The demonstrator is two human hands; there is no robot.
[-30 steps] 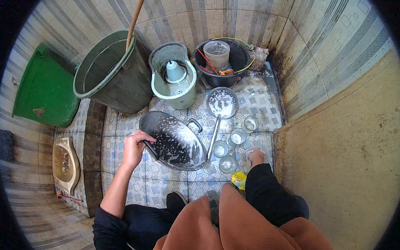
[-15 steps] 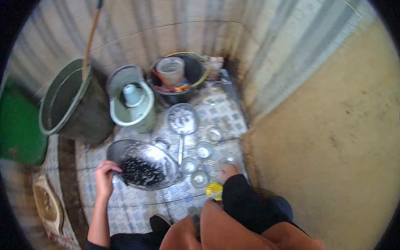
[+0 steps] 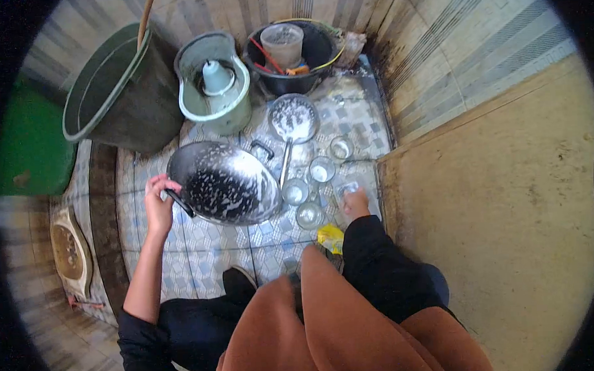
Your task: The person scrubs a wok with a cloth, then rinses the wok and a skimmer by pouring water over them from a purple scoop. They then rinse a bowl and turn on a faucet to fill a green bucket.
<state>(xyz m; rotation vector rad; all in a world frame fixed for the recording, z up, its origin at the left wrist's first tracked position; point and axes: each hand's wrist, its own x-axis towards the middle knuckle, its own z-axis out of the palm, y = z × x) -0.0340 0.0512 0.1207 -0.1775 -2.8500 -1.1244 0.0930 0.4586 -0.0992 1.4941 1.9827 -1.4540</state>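
Observation:
A large dark wok (image 3: 228, 184), spotted with white suds, is tilted on the tiled floor. My left hand (image 3: 159, 198) has its fingers wrapped round the wok's left handle. To the right, my right hand (image 3: 354, 203) is closed beside the glasses, on something whitish that I cannot make out. Several glasses, among them one glass (image 3: 309, 215) near the front, stand between the wok and my right hand. A sudsy frying pan (image 3: 293, 119) lies behind them, its handle toward me. A yellow packet (image 3: 331, 238) is just below my right hand.
At the back are a tall grey-green bin (image 3: 137, 93), a pale green tub (image 3: 219, 110) with a cone inside, and a black basin (image 3: 293, 81) holding a clear container. A green board (image 3: 34, 142) is at the far left, and a tan panel (image 3: 494, 198) borders the right.
The view has tipped down, so the floor items appear higher. My left hand still holds the wok's handle, and my right hand remains beside the glasses.

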